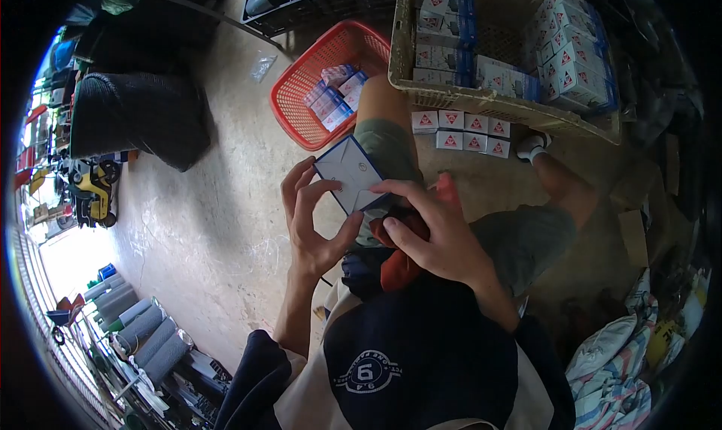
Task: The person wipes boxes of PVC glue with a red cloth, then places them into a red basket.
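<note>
A small white box (349,176) with blue edges is between my two hands, above my lap. My left hand (314,212) grips its left side, with the thumb at the lower edge and the fingers on the face and upper left edge. My right hand (432,231) touches the box's lower right corner with its index finger; its thumb lies lower, apart from the box. Beneath the right hand is a dark red cloth or bundle (398,268), partly hidden. Past the box, a red plastic basket (295,92) holds several small white and blue boxes.
A large beige crate (504,108) at the upper right holds stacks of white and blue boxes. Rows of white boxes (475,131) lie on the floor below it. Rolls of mesh (150,336) stand at the lower left, and a striped sack (613,366) lies at the lower right.
</note>
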`<action>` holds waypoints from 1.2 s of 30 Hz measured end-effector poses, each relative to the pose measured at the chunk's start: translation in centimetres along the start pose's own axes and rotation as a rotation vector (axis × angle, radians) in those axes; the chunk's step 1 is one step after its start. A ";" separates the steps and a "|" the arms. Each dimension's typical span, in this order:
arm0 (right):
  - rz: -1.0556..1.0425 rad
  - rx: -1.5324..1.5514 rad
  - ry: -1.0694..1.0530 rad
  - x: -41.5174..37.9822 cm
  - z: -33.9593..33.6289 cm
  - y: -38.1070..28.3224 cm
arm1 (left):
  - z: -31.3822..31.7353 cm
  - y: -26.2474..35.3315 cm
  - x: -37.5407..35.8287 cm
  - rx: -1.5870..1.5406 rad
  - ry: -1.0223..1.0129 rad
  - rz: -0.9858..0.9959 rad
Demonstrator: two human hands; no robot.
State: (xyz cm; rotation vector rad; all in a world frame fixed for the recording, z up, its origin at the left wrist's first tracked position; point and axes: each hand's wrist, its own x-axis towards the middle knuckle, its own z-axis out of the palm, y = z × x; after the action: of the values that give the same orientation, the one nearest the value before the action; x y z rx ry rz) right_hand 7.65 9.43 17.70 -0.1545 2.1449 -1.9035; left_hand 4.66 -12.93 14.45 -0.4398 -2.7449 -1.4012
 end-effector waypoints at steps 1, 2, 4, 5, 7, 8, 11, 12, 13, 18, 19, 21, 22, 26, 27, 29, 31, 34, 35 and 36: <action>0.002 -0.013 -0.006 -0.1 0.1 0.0 | -0.1 0.3 0.1 -0.088 -0.009 -0.067; 0.005 -0.026 -0.011 -0.1 0.2 0.0 | -0.2 1.0 0.3 -0.177 -0.018 -0.133; 0.002 0.013 -0.002 -0.3 0.5 0.2 | -0.5 1.3 0.4 -0.308 -0.056 -0.223; 0.000 0.034 0.000 -0.4 0.7 0.3 | -0.8 1.2 0.4 -0.349 -0.082 -0.248; -0.012 0.048 0.002 -0.6 1.1 0.8 | -1.1 1.4 0.4 -0.415 -0.112 -0.284; -0.018 0.056 0.003 -0.7 1.2 1.0 | -1.1 1.6 0.4 -0.439 -0.116 -0.297; -0.004 0.054 0.019 -1.0 1.5 1.2 | -0.8 2.1 0.4 -0.537 -0.120 -0.351; 0.034 0.106 -0.002 -1.0 1.5 1.4 | -0.7 2.1 0.4 -0.575 -0.119 -0.374; 0.073 0.159 -0.024 -1.1 1.4 1.5 | -0.4 2.0 0.3 -0.628 -0.107 -0.389; 0.018 0.086 0.094 -1.1 1.7 1.3 | 0.3 2.1 0.2 -0.444 -0.064 -0.344; -0.027 -0.025 0.141 -1.0 1.7 1.1 | 0.1 2.6 0.3 -0.268 -0.081 -0.266; -0.070 -0.152 0.209 -0.9 1.7 0.8 | -0.5 3.7 0.8 0.080 -0.120 -0.105; -0.069 -0.167 0.226 -1.0 1.7 0.7 | -0.6 4.0 0.9 0.092 -0.129 -0.097; -0.163 -0.259 0.263 -1.5 1.3 1.2 | -0.7 3.9 1.2 0.096 -0.139 -0.120; -0.164 -0.317 0.271 -1.8 1.3 1.1 | -0.6 4.3 1.2 0.041 -0.124 -0.185; -0.164 -0.436 0.290 -2.6 1.3 0.7 | -0.4 4.5 1.4 -0.059 -0.095 -0.273; -0.192 -0.580 0.286 -2.9 1.4 0.8 | -0.2 4.5 1.4 -0.149 -0.067 -0.323; -0.186 -0.691 0.277 -3.1 1.9 0.9 | -0.3 4.8 1.4 -0.143 -0.145 -0.328; -0.179 -0.709 0.270 -3.1 2.2 0.9 | -0.4 5.0 1.4 -0.144 -0.147 -0.336; -0.169 -0.761 0.266 -3.2 2.6 0.7 | -0.4 5.3 1.6 -0.143 -0.147 -0.344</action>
State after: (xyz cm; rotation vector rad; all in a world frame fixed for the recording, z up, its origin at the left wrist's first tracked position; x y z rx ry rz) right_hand 11.44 7.86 17.20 -0.2411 3.0245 -1.1210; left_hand 4.51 -9.91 19.07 -0.0742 -2.9572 -1.7111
